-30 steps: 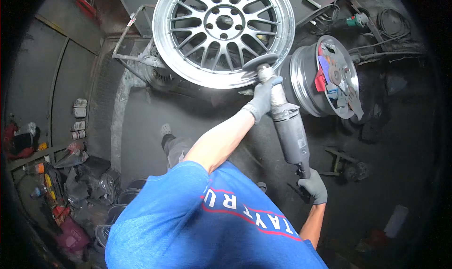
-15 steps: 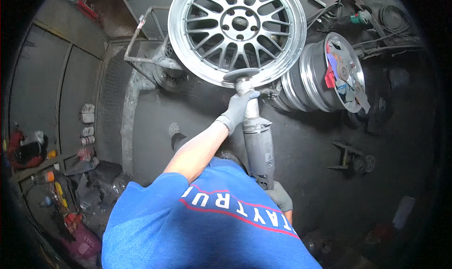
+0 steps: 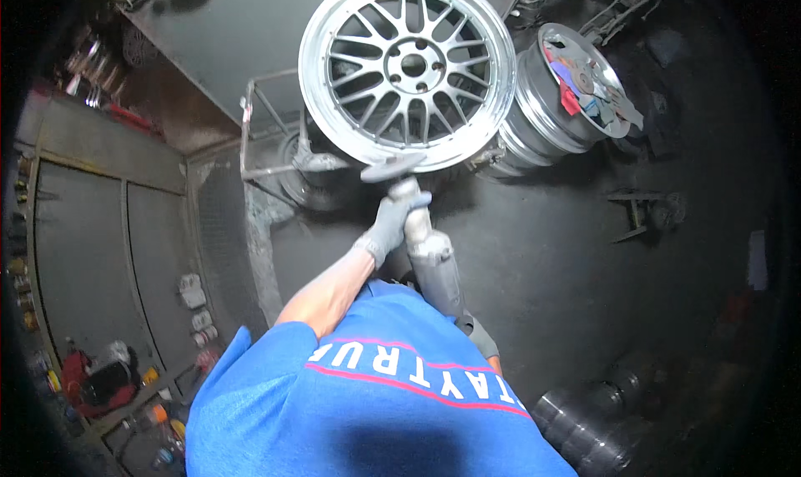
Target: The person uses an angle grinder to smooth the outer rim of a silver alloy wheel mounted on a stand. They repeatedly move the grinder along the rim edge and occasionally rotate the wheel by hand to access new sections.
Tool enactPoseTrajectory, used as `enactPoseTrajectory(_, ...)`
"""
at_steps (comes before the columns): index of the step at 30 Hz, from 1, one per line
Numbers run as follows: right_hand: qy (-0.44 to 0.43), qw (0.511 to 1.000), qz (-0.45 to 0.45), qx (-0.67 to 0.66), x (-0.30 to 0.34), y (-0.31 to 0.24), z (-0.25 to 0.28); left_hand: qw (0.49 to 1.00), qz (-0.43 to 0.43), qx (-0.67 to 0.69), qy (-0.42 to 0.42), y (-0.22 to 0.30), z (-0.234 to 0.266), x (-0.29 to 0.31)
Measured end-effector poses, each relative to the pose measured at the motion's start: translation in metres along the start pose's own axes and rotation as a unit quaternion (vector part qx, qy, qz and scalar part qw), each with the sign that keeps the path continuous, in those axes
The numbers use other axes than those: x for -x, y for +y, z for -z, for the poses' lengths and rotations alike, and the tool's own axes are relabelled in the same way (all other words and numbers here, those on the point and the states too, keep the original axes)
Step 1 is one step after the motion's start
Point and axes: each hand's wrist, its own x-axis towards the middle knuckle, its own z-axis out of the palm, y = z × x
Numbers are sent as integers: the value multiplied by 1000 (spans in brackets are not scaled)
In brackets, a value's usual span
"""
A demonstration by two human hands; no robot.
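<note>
My left hand [image 3: 389, 227], in a grey glove, is closed around the pale neck of an angle grinder [image 3: 435, 272]. At the rear end of the tool my right hand [image 3: 481, 340], also gloved, is wrapped round the handle, partly hidden by my blue shirt. The grinder's round flat disc [image 3: 390, 169] is tilted at the lower edge of a silver multi-spoke car wheel [image 3: 498, 85]. Whether disc and rim touch, I cannot tell. The wheel faces me, with a shiny outer lip and grey spokes.
Right of the wheel lies another wheel barrel [image 3: 534, 101] holding discs and coloured cloths. A metal tube frame [image 3: 248, 139] stands to the left. Bottles and clutter [image 3: 108, 377] line the left wall. A small metal stand [image 3: 638, 214] and shiny cylindrical pieces [image 3: 576, 427] are on the right.
The grinder has come back toward me and left, so its disc has slid from the rim's lower face to its edge. The view has shifted too. Both hands keep their hold.
</note>
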Motion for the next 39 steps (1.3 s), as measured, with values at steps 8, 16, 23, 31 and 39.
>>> enactPoseTrajectory(8,-44,995,-85,-19,-74,-5,43,994,15,111,-18,56,74,38)
enactPoseTrajectory(16,280,902,267,192,-313,-222,197,981,-72,120,133,66,96,77)
enactPoseTrajectory(23,335,792,387,333,-462,-466,252,949,-204,118,207,64,60,100)
enactPoseTrajectory(31,296,805,383,343,-511,-443,247,935,-171,176,256,51,65,109)
enactPoseTrajectory(39,416,834,291,215,-467,-327,210,960,-169,126,187,59,100,113)
